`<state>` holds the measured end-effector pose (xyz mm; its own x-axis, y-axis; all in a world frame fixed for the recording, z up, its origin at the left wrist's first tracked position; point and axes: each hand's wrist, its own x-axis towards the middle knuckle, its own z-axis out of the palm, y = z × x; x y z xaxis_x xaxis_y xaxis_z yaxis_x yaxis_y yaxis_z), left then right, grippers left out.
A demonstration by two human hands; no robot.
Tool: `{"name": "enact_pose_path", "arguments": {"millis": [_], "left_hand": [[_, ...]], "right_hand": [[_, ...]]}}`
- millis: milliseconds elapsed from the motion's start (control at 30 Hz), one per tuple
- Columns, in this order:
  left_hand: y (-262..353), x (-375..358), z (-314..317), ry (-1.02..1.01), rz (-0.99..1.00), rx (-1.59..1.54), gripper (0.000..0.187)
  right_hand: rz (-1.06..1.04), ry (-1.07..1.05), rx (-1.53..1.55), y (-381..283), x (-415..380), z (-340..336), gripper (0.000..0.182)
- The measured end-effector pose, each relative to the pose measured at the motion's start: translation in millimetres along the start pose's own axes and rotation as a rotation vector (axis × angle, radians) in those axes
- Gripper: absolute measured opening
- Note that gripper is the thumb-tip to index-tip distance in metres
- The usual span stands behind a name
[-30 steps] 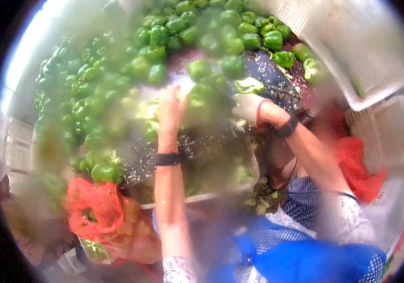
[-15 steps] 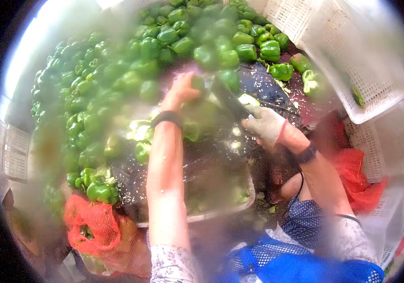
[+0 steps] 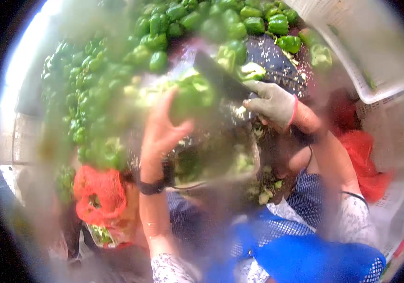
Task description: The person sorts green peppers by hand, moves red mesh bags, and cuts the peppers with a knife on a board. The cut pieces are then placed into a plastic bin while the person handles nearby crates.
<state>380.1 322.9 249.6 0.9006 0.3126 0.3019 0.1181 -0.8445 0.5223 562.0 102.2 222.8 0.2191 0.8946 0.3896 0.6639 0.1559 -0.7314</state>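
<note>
Green pepper (image 3: 193, 96) sits right at your left hand (image 3: 160, 134), just up and to the right of the fingertips. Left thumb pokes out toward it and the fingers curl up around its near side, so the hand looks half open, cupping the pepper rather than clamped on it; the lens is fogged, so you can't tell for sure whether the pads touch. No clear long axis on that pepper, it reads as a blocky lump, and the stem end is not visible.

Your right hand (image 3: 273, 103), in a grey glove with a red cuff, is fully closed around the handle of a knife (image 3: 220, 80). The dark blade runs up and to the left from the glove, so its long axis is a diagonal that passes just above and to the right of the held pepper. Blade and pepper are close, nearly touching; contact can't be made out.

So the key relation: pepper lies between your two hands, nearer the left, with the blade's edge side facing it from the upper right. Left fingers are below and to the left of the blade, apart from it.

Around that: big heap of loose peppers (image 3: 117, 80) across the top and left, a metal tray (image 3: 220, 162) with cut bits below the hands, a red mesh bag (image 3: 99, 194) at lower left, and a white plastic crate (image 3: 376, 61) at upper right.
</note>
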Motion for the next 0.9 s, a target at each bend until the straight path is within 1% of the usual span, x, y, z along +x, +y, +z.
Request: {"name": "enact_pose_path", "arguments": {"millis": [33, 67, 100, 133, 200, 267, 300, 400, 433, 467, 533, 600, 667, 700, 733, 767, 800, 833, 900], "left_hand": [[0.5, -20.5, 14.1, -0.025, -0.041, 0.035, 0.072], [-0.7, -38.5, 31.2, -0.047, -0.079, 0.067, 0.073], [-5.8, -47.1, 48.8, -0.076, -0.178, 0.028, 0.074], [-8.4, -50.6, 61.7, -0.032, -0.199, -0.004, 0.072], [-14.0, -44.2, 76.1, 0.055, -0.345, -0.175, 0.072], [-23.1, -36.1, 94.2, 0.128, -0.228, -0.18, 0.071], [-20.7, -33.4, 95.5, 0.125, -0.206, -0.152, 0.074], [1.2, -34.8, 79.4, 0.102, -0.316, -0.16, 0.075], [-10.7, -43.0, 84.5, 0.142, -0.343, -0.237, 0.073], [-23.6, -52.6, 88.6, 0.146, -0.382, -0.311, 0.067], [-18.7, -62.2, 77.0, 0.099, -0.476, -0.365, 0.062], [-26.0, -67.6, 80.4, 0.136, -0.432, -0.373, 0.058], [-35.3, -68.1, 82.1, 0.143, -0.415, -0.361, 0.055], [-34.6, -65.0, 81.3, 0.135, -0.42, -0.35, 0.054], [-32.3, -63.6, 82.7, 0.122, -0.428, -0.342, 0.053], [-25.2, -61.2, 81.5, 0.123, -0.483, -0.366, 0.051], [-22.8, -59.9, 81.6, 0.109, -0.481, -0.328, 0.051], [-22.0, -54.9, 80.3, 0.112, -0.476, -0.291, 0.051], [-10.3, -51.4, 75.4, 0.106, -0.521, -0.253, 0.051]], "right_hand": [[0.024, -0.023, 0.036, -2.4, -4.0, 4.9, 0.047], [0.003, -0.046, 0.007, -3.2, -7.5, 10.4, 0.049], [-0.02, -0.069, -0.023, -4.2, -11.1, 15.9, 0.051], [-0.043, -0.091, -0.051, -5.1, -14.9, 21.5, 0.052], [0.073, -0.106, -0.035, -11.9, -19.3, 28.3, 0.055], [0.265, -0.157, -0.038, -33.1, -15.8, 30.1, 0.056], [0.382, -0.187, -0.04, -47.5, -11.5, 28.3, 0.057], [-0.046, -0.006, -0.332, -6.0, -25.0, 36.7, 0.057], [0.063, -0.067, -0.304, -15.9, -25.5, 32.1, 0.056], [0.13, -0.085, -0.263, -27.9, -23.9, 26.9, 0.055], [0.264, -0.114, -0.185, -53.5, -20.6, 16.8, 0.054], [0.202, -0.032, -0.053, -86.0, -19.1, 9.0, 0.053], [0.217, -0.026, -0.101, -89.3, -13.2, 15.2, 0.052], [0.263, -0.063, -0.221, -76.6, -9.2, 26.2, 0.052], [0.29, -0.15, -0.344, -57.9, -4.3, 37.4, 0.047], [0.272, -0.349, -0.501, -27.9, 0.6, 52.7, 0.043], [0.266, -0.468, -0.562, -11.1, 5.0, 61.6, 0.039], [0.27, -0.536, -0.556, 4.3, 7.6, 68.5, 0.037], [0.32, -0.422, -0.418, 10.0, 10.3, 80.6, 0.029]]}}
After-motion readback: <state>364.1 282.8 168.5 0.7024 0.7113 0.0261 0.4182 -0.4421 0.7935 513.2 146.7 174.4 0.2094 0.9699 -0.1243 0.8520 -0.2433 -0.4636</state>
